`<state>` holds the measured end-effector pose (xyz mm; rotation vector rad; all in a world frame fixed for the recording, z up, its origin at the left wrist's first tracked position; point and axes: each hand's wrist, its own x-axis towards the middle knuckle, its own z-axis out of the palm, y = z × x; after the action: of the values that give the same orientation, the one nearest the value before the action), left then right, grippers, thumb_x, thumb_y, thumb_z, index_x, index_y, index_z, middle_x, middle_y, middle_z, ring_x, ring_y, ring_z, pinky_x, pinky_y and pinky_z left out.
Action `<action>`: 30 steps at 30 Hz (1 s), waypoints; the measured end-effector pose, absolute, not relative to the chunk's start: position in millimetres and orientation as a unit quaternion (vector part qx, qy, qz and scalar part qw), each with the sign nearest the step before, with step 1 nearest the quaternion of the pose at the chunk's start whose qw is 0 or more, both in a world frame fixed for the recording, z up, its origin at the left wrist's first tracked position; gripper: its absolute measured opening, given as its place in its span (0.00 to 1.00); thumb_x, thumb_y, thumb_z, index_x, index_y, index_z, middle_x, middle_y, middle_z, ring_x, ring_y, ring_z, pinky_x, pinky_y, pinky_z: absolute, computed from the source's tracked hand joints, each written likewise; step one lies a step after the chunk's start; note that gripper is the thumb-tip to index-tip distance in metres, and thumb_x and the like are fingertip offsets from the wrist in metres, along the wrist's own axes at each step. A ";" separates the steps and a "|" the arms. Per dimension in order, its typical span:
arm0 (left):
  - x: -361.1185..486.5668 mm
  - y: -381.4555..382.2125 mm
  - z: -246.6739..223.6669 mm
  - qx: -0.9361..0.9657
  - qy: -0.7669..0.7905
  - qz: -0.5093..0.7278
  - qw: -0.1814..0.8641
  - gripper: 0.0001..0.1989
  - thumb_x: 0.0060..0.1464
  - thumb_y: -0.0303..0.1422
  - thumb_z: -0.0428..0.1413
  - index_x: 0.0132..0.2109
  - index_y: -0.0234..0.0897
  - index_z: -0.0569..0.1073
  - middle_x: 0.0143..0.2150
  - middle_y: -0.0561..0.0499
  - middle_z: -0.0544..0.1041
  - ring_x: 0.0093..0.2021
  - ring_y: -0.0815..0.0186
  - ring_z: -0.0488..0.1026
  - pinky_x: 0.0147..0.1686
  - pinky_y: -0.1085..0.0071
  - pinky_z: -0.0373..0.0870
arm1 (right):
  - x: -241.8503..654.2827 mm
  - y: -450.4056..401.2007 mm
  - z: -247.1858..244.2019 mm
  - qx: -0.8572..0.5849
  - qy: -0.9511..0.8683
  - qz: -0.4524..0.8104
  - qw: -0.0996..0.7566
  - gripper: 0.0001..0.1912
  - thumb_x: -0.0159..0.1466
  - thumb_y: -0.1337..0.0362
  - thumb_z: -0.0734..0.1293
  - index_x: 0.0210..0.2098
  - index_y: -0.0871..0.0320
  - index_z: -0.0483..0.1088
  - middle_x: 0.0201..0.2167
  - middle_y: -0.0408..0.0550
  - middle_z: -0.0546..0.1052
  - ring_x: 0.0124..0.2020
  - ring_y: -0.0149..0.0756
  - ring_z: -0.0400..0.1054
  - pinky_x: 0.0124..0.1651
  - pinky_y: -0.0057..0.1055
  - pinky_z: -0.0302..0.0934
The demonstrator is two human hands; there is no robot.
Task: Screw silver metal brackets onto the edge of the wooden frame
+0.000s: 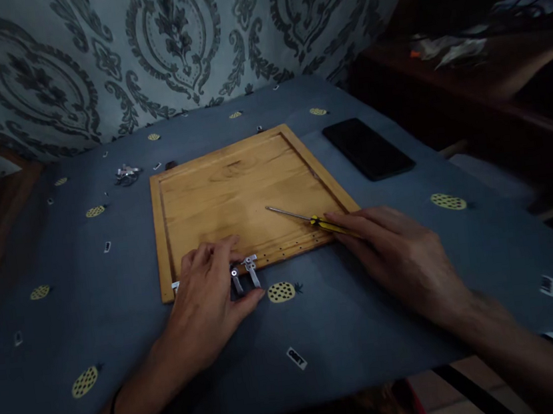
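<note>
A wooden board (234,192) with a raised frame lies flat on the table. Along its near edge runs a row of small holes, with small metal hooks (253,270) toward the left, some hidden by my fingers. My left hand (206,289) is over that edge, its fingers bent on the wood and its thumb at the lower end of the rightmost hook. A screwdriver (326,224) with a yellow and black handle is in the closed fingers of my right hand (403,252). Its shaft points left above the board, its tip apart from the hooks.
A black phone (367,149) lies right of the board. Several metal pieces (128,174) sit in a small pile behind it at the left. A blue tablecloth (122,347) with pineapple prints covers the table. Dark wooden furniture (468,86) stands at the right, a patterned curtain (175,38) behind.
</note>
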<state>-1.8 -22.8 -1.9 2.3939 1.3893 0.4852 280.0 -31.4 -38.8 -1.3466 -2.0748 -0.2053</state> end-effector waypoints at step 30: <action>-1.1 -21.8 -3.6 0.836 0.493 0.177 0.165 0.34 0.50 0.30 0.67 0.60 0.41 0.59 0.49 0.48 0.79 0.53 0.52 0.72 0.53 0.52 0.66 | 198.2 -30.1 3.5 -0.416 -0.643 0.206 0.609 0.05 0.72 0.62 0.63 0.47 0.52 0.68 0.37 0.44 0.76 0.26 0.28 0.71 0.27 0.29 0.68</action>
<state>-1.1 -21.8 -3.6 2.3811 1.4042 0.5039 198.2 -30.1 3.5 -0.9604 -1.4854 0.4760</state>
